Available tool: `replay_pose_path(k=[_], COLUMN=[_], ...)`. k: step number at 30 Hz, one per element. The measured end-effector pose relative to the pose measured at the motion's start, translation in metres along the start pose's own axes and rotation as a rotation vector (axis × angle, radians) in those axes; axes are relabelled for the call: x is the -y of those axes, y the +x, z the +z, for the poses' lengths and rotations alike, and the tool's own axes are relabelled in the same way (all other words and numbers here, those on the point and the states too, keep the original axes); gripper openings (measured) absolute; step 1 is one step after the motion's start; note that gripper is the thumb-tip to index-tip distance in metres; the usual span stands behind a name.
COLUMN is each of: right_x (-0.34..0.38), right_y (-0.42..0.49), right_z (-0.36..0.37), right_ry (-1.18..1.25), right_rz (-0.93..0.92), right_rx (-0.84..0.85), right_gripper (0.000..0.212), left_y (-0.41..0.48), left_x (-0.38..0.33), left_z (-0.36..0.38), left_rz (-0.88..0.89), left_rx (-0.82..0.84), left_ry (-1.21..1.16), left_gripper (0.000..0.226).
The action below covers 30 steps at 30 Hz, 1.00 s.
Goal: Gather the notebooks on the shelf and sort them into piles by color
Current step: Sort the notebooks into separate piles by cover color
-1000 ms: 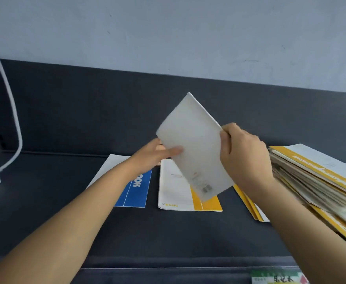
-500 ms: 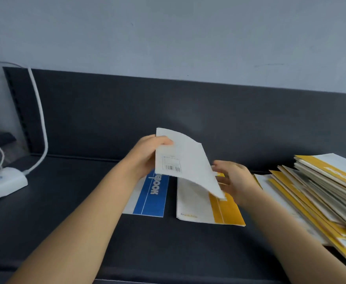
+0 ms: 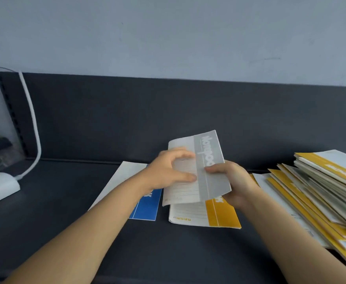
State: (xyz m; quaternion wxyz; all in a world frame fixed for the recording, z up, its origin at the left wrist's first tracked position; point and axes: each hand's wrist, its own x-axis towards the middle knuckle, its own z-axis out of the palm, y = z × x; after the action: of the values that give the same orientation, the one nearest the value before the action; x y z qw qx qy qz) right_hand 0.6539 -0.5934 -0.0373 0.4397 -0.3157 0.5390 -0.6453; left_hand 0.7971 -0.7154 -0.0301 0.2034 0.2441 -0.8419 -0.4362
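Both hands are holding one thin white paper notebook with a grey cover band (image 3: 207,173) in the air over the middle of the shelf. The left hand (image 3: 168,173) is curling its fingers and thumb onto the white part of the cover, and the right hand (image 3: 233,181) is gripping the grey edge from the side and beneath. The notebook is hovering directly over the flat yellow-banded notebook (image 3: 221,216), so the likeliest slip is that it is getting laid on the yellow pile, where grey would be mixing with yellow. The blue-banded notebook (image 3: 147,208) is lying just to the left, leaving little bare room between for a new pile. The cover is bending in the grip, so it may be creasing or sliding free. Toward the shelf's right edge the slanting, fanned heap of yellow-and-white notebooks (image 3: 319,193) is sitting just beside the right forearm, and a brush from it could be toppling the heap. The dark grey matte shelf (image 3: 65,222) is backing onto a dark panel (image 3: 127,119) beneath a pale grey-blue wall (image 3: 168,37). At the left edge a white cable (image 3: 33,119) is running down to a white plastic block (image 3: 0,187).
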Motion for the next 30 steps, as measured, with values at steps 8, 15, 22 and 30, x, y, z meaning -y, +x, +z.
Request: replay_pose_path(k=[8, 15, 22, 30], right_x=[0.007, 0.003, 0.028, 0.059], right_y=[-0.002, -0.001, -0.011, -0.046], right_z=[-0.012, -0.01, -0.041, -0.075], right_ry=[-0.051, -0.2, -0.636, -1.06], right_rz=[0.007, -0.042, -0.064, 0.112], right_rx=[0.119, -0.053, -0.471, -0.522], right_gripper=[0.046, 0.055, 0.055, 0.04], left_y=[0.004, 0.003, 0.007, 0.01], left_x=[0.0, 0.001, 0.022, 0.01], left_z=[-0.02, -0.022, 0.017, -0.005], left_rz=[-0.218, -0.27, -0.01, -0.264], left_rx=[-0.181, -0.076, 0.286, 0.651], left_ry=[-0.499, -0.412, 0.539, 0.917], left_gripper=[0.053, 0.025, 0.064, 0.081])
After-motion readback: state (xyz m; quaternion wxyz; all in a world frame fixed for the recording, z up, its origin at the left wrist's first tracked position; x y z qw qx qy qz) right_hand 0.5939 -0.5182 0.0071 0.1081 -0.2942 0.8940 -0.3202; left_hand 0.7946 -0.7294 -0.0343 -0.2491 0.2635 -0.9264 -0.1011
